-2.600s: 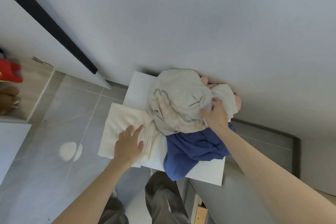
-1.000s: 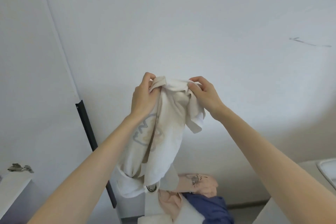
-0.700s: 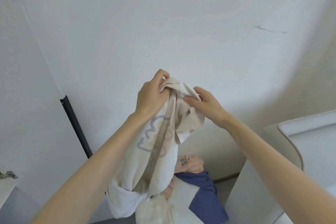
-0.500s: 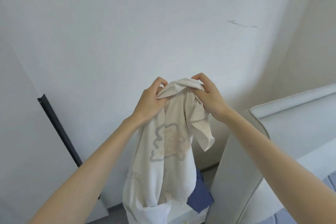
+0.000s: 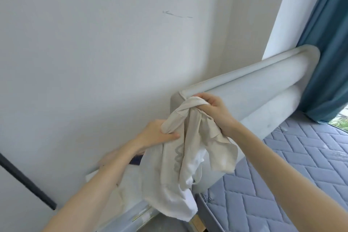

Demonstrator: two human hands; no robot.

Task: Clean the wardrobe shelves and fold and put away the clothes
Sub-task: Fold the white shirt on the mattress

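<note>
Head view. Held up in the air, bunched, in front of a padded headboard (image 5: 263, 84): a cream garment (image 5: 188, 149), caught between both hands. Uppermost the right hand (image 5: 216, 111), gripping the twisted top edge, fingers (image 5: 211, 102) curled tight round the cloth. Lower and further left the left hand (image 5: 156, 133), pinching a fold of the same edge, one digit laid flat along it, the rest hidden behind the fabric. Hanging from both grips with the long axis near vertical, a sleeve flopping out to the right, a grey printed outline on the front, white lining at the hem. Clear of the bed, lower end dangling by the corner of the mattress (image 5: 282, 184).

Judged as the shake-out before folding. Nearest flat place to spread it: that quilted blue-grey mattress, below and to the right, closer to the right hand. Probably calls for parting the hands sideways to open the shoulders, then lowering rightward.

Under the left forearm, blurred, the edge of a white worktop (image 5: 92, 174) with pale cloth (image 5: 130, 179) on it. Behind, a plain white wall (image 5: 113, 43) with a short dark scuff (image 5: 177, 15), a black strip (image 5: 24, 177) at lower left, and a teal curtain (image 5: 329, 43) at far right.
</note>
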